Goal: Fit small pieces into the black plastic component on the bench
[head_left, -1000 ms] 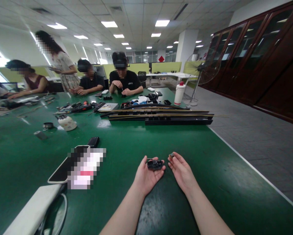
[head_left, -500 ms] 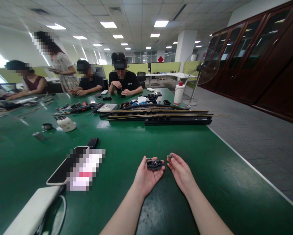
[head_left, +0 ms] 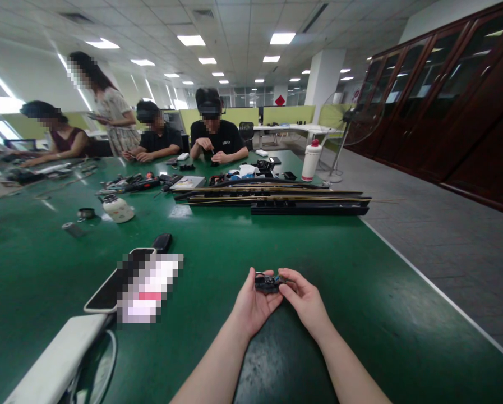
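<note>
In my left hand (head_left: pixel 252 310) lies a small black housing (head_left: pixel 266 284) with an open top and thin wires showing inside. The thumb and fingers of that hand cradle it from the left and below. My right hand (head_left: pixel 305 299) is at the housing's right end, thumb and forefinger closed in a pinch. A small blue-grey piece (head_left: pixel 278 278) shows at those fingertips, against the top of the housing. Its exact kind is too small to make out, and the fingers partly cover it.
Long black rails (head_left: pixel 310 210) with thin brass-coloured rods cross the green table (head_left: pixel 209 252) ahead. Left are a phone (head_left: pixel 115 286), a white box with a cable (head_left: pixel 58 356) and a pale jar (head_left: pixel 119 210). A white bottle (head_left: pixel 310 161) stands behind; co-workers sit opposite.
My right hand has moved left, bringing the small blue-grey piece from beside the housing onto its right end. My left hand still holds the housing. The view has shifted slightly.
</note>
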Available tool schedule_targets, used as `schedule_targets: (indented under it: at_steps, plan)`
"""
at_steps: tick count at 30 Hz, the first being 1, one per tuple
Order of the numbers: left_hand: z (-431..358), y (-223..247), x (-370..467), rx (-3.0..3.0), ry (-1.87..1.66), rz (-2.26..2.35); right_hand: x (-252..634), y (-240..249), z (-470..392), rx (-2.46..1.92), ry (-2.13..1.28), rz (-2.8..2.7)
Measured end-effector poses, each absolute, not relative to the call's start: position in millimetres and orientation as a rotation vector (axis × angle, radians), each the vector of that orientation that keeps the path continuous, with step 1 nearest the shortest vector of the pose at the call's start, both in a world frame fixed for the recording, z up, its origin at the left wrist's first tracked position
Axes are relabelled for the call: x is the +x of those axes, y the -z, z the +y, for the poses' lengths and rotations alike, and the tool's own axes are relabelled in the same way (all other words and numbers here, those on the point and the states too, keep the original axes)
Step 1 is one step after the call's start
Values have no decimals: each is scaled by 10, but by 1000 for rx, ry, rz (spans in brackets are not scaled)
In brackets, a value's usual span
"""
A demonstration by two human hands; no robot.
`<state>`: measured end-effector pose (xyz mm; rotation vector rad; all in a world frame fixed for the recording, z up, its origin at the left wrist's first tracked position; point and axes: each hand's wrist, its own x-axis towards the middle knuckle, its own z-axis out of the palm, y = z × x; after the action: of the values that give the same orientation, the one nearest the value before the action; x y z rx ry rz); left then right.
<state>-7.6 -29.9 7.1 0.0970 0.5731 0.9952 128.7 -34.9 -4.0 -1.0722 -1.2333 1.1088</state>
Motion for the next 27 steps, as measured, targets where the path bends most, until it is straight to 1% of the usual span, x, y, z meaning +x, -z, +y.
schedule_targets:
  at_steps: [4, 16, 23, 27]
  plan:
    - [-295, -63, -68, 98, -1001, 563, 1257, -2, -383, -1089, -959, -1425]
    - [-288, -74, -39, 69, -1042, 524, 1241, -33, -400, -1211, -758, -1718]
    - [-296, -76, -51, 77, -1035, 530, 1252, -5, -403, -1232, -791, -1697]
    - [-288, -46, -70, 99, -1011, 521, 1257, 3, -406, -1169, -863, -1635]
